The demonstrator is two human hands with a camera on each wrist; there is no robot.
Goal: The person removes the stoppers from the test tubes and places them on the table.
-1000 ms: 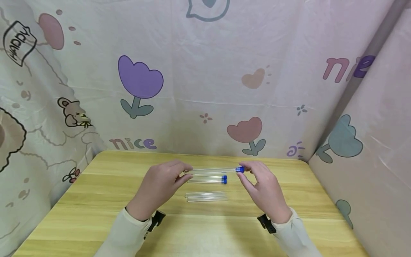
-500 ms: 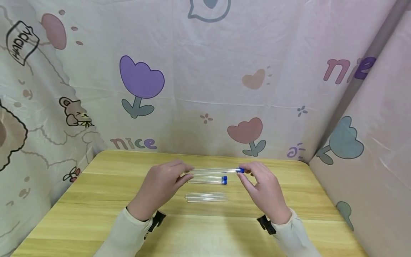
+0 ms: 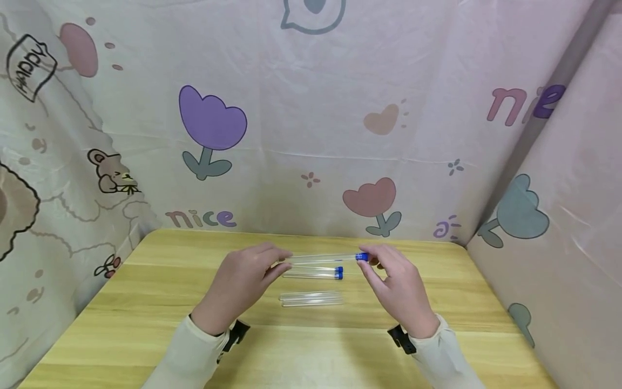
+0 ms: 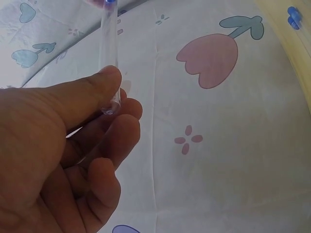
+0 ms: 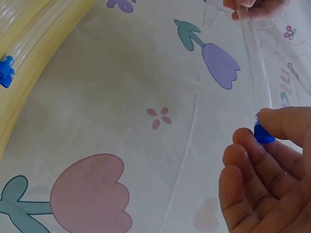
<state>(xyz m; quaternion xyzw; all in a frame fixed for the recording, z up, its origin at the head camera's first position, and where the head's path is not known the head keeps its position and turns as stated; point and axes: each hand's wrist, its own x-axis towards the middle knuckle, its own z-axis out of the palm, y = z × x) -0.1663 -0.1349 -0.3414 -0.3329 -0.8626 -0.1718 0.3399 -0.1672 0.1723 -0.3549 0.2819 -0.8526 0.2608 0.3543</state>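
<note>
Between my two hands a clear test tube point(image 3: 323, 259) is held level above the table, its blue cap point(image 3: 362, 256) to the right. My left hand point(image 3: 248, 275) pinches the rounded closed end between thumb and fingers; the left wrist view shows that tube end point(image 4: 111, 104) under the thumb. My right hand point(image 3: 398, 286) pinches the cap, and in the right wrist view the blue cap point(image 5: 263, 133) sits on the tube's mouth, partly behind the thumb. Just below the held tube, capped test tubes point(image 3: 313, 272) lie side by side on the table.
Nearer the person, several uncapped clear tubes point(image 3: 311, 298) lie in a row on the wooden table point(image 3: 311, 351). A printed cloth point(image 3: 291, 124) hangs behind the table's back edge and along both sides. Each wrist wears a small black camera mount.
Both hands keep their hold on the tube and stay almost in place. The right fingers and cap shift very slightly; the tubes on the table lie as before.
</note>
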